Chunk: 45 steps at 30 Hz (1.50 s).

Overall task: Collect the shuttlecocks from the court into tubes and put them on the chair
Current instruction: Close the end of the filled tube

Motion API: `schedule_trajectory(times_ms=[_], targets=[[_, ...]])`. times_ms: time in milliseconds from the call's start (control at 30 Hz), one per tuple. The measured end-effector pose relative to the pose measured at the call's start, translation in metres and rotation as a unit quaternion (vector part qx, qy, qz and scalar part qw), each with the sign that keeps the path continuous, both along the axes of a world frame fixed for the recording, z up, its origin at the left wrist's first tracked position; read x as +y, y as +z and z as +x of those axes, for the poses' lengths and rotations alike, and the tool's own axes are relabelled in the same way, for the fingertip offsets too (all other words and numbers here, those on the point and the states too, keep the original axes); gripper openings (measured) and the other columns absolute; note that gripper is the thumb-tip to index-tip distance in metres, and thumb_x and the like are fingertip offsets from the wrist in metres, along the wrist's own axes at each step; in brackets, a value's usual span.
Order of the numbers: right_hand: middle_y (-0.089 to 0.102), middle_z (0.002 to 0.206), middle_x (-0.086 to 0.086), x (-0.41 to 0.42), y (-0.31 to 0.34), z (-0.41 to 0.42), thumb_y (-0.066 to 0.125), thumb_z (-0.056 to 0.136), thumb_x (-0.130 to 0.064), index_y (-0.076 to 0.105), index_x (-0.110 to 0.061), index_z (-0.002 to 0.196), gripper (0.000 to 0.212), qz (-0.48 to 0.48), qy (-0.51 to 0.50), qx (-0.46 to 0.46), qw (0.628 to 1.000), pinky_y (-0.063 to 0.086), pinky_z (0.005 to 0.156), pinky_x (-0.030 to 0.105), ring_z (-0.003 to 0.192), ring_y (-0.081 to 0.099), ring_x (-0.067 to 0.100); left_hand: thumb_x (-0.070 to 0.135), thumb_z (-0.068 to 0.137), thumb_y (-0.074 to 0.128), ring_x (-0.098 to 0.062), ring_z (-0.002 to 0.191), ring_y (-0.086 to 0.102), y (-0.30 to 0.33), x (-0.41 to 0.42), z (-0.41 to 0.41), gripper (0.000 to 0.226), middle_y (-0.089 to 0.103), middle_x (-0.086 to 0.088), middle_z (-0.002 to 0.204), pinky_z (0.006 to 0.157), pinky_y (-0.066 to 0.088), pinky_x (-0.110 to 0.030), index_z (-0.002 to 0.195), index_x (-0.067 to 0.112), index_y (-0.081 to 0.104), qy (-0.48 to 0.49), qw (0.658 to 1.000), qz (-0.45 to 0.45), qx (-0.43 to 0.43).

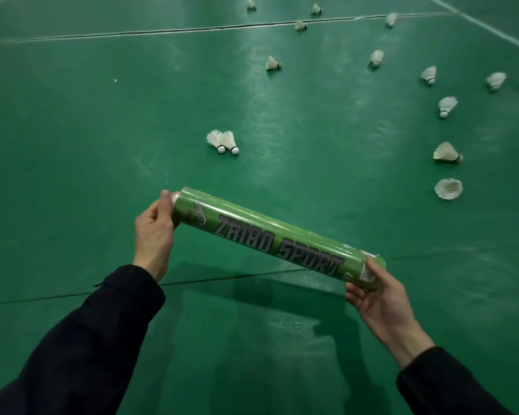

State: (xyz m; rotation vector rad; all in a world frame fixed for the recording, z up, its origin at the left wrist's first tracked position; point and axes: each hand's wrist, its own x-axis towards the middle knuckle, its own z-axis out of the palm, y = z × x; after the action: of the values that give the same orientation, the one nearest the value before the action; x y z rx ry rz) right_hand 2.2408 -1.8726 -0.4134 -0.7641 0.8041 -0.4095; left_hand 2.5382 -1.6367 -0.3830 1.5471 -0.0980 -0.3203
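- A person readies a green tube [277, 238] above the court [72, 115] — collection not yet begun, by the look of it.
- Left hand [155, 232] pinches the far cap; right hand [375, 298] cups the near end, fingers curled.
- Next: uncap it. Two shuttlecocks [224, 140] lie just beyond the left fingertips.

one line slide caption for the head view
Both hands, left hand and right hand, grip a green tube above shuttlecocks scattered on the court.
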Motion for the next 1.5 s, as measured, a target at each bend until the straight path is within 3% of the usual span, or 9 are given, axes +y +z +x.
schedule_trajectory(times_ms=[167, 400, 533, 767, 933, 1067, 1267, 1367, 1500], targets=[[0.068, 0.081, 0.008, 0.002, 0.001, 0.001, 0.054, 0.102, -0.031, 0.067, -0.008, 0.116, 0.029, 0.009, 0.0, 0.0, 1.0, 0.058, 0.05, 0.025, 0.059, 0.064, 0.017, 0.042, 0.106, 0.048, -0.008, 0.105, 0.072, 0.012, -0.001, -0.009, 0.045, 0.073, -0.002, 0.115, 0.104, 0.054, -0.031, 0.126, 0.006, 0.067, 0.042, 0.998, -0.036, 0.004], [0.065, 0.076, 0.001, -0.009, 0.001, -0.008, 0.063, 0.097, -0.035, 0.067, -0.015, 0.106, 0.022, -0.015, -0.054, 0.056, 0.997, 0.051, 0.042, 0.02, 0.05, 0.057, 0.01, 0.043, 0.107, 0.043, -0.004, 0.105, 0.069, 0.026, -0.006, -0.025, 0.033, 0.072, 0.006, 0.109, 0.099, 0.055, -0.026, 0.113, 0.026, 0.07, -0.074, 0.991, 0.068, -0.093], [0.066, 0.074, 0.0, -0.024, 0.006, -0.024, 0.065, 0.095, -0.037, 0.068, -0.015, 0.107, 0.025, -0.028, -0.085, 0.069, 0.994, 0.047, 0.039, 0.02, 0.045, 0.054, 0.009, 0.049, 0.104, 0.046, -0.019, 0.117, 0.065, 0.028, -0.022, -0.037, 0.046, 0.072, -0.002, 0.117, 0.105, 0.051, -0.036, 0.126, 0.014, 0.068, -0.088, 0.993, 0.047, -0.064], [0.064, 0.073, -0.001, -0.03, 0.011, -0.05, 0.063, 0.095, -0.038, 0.068, -0.017, 0.106, 0.025, -0.037, -0.106, 0.074, 0.991, 0.043, 0.041, 0.021, 0.048, 0.05, 0.01, 0.067, 0.098, 0.048, -0.01, 0.108, 0.068, 0.015, -0.051, -0.045, 0.047, 0.074, 0.01, 0.112, 0.091, 0.055, -0.03, 0.104, 0.026, 0.072, -0.076, 0.995, -0.016, -0.056], [0.064, 0.072, -0.002, -0.034, 0.011, -0.063, 0.063, 0.096, -0.038, 0.069, -0.015, 0.104, 0.025, -0.051, -0.117, 0.069, 0.989, 0.043, 0.043, 0.023, 0.05, 0.051, 0.01, 0.056, 0.099, 0.06, -0.025, 0.13, 0.062, -0.078, -0.018, 0.03, 0.048, 0.067, -0.002, 0.138, 0.109, 0.042, -0.061, 0.137, 0.027, 0.066, -0.108, 0.994, -0.003, -0.032], [0.065, 0.074, -0.002, -0.042, 0.0, -0.068, 0.065, 0.094, -0.039, 0.072, -0.016, 0.1, 0.024, -0.047, -0.135, 0.071, 0.987, 0.042, 0.042, 0.022, 0.05, 0.05, 0.009, 0.065, 0.1, 0.041, -0.005, 0.108, 0.07, 0.017, -0.063, -0.064, 0.047, 0.073, 0.011, 0.11, 0.097, 0.055, -0.024, 0.107, 0.029, 0.071, -0.114, 0.988, 0.044, -0.092], [0.062, 0.084, -0.001, -0.05, -0.023, -0.075, 0.06, 0.096, -0.039, 0.067, -0.021, 0.097, 0.02, -0.021, -0.136, 0.057, 0.989, 0.038, 0.037, 0.017, 0.047, 0.044, 0.005, 0.034, 0.113, 0.039, -0.01, 0.12, 0.064, 0.033, -0.067, -0.07, 0.03, 0.069, 0.007, 0.123, 0.109, 0.05, -0.035, 0.125, 0.034, 0.066, -0.183, 0.973, 0.045, -0.129], [0.061, 0.093, 0.001, -0.05, -0.033, -0.079, 0.06, 0.096, -0.043, 0.062, -0.016, 0.112, 0.031, -0.016, -0.129, 0.061, 0.99, 0.041, 0.037, 0.017, 0.049, 0.046, 0.004, 0.041, 0.112, 0.036, -0.011, 0.132, 0.056, 0.035, -0.066, -0.072, 0.045, 0.06, -0.002, 0.144, 0.112, 0.048, -0.034, 0.151, 0.024, 0.052, -0.226, 0.957, 0.084, -0.16], [0.063, 0.092, 0.001, -0.044, -0.034, -0.08, 0.055, 0.099, -0.042, 0.062, -0.019, 0.115, 0.029, -0.038, -0.109, 0.036, 0.993, 0.039, 0.036, 0.016, 0.046, 0.044, 0.004, 0.041, 0.112, 0.034, -0.015, 0.133, 0.056, 0.035, -0.061, -0.065, 0.045, 0.058, -0.002, 0.146, 0.107, 0.051, -0.028, 0.153, 0.029, 0.048, -0.226, 0.964, 0.063, -0.129]])
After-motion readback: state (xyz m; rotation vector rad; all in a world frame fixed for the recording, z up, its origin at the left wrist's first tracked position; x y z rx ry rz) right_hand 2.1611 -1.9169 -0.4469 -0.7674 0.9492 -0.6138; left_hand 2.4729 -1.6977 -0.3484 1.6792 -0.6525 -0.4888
